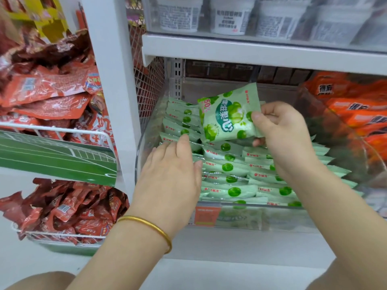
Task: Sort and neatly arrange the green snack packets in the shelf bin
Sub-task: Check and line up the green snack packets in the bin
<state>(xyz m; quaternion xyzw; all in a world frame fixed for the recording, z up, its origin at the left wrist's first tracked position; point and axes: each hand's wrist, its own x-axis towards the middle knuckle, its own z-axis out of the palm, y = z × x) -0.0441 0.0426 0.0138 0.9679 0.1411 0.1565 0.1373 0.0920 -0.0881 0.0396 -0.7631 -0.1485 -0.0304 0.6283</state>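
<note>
A clear plastic shelf bin [278, 218] holds several pale green snack packets [226, 176] standing in rows. My right hand [287, 139] pinches one green packet [228, 116] by its right edge and holds it upright above the back of the bin, its printed face toward me. My left hand [171, 174], with a gold bangle on the wrist, lies flat with straight fingers on the left row of packets [180, 126], fingertips touching their tops.
Orange snack packs [356, 109] fill the bin to the right. White tubs [228, 15] stand on the shelf above. A white upright post [113, 80] and wire mesh [148, 84] separate wire baskets of red packets [46, 95] on the left.
</note>
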